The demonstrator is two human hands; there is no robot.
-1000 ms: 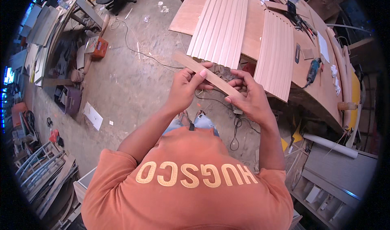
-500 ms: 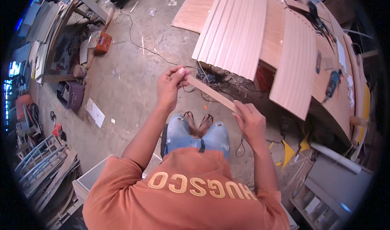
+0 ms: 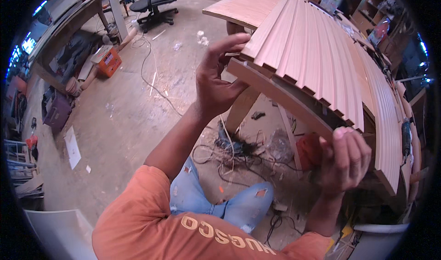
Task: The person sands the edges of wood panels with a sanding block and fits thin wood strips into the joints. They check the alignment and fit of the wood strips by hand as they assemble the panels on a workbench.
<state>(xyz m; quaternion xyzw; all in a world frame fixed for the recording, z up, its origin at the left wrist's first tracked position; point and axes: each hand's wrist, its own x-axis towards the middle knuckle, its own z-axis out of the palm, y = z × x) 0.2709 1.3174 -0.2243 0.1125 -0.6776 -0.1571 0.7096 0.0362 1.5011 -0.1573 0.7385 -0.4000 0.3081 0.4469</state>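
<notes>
A thin wooden strip runs along the near end of a grooved wooden panel lying on the workbench. My left hand is closed on the strip's left end, its thumb below and its fingers near the panel's corner. At the other end, my right hand pinches the strip with bent fingers. The strip sits just below the panel's notched edge, with a dark gap visible between them along the middle. Whether it touches the panel at the left corner I cannot tell.
A second grooved panel juts toward me on the right, near a teal power tool. Below the bench lie tangled cables and a red object. An office chair and an orange box stand farther off.
I have moved closer to the bench. Both hands have brought the strip from open space in front of me up to the near end of the grooved panel.
</notes>
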